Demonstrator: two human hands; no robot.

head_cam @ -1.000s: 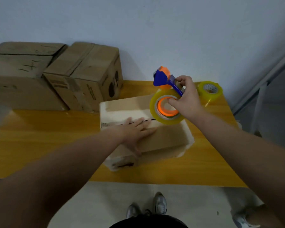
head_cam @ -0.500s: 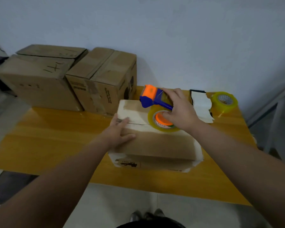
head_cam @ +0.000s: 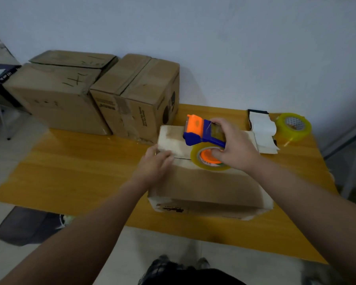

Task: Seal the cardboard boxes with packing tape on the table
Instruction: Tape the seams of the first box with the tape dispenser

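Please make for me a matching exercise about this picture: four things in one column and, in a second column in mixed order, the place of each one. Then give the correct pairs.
Things
1. tape dispenser
2. spare tape roll
3. left hand
4. white folded paper

Places
A. at the far right corner of the table
B. laid on the left part of the near box top
C. on the table, just right of the near box
D. gripped by the right hand

Pairs: 1-D, 2-A, 3-B, 4-C
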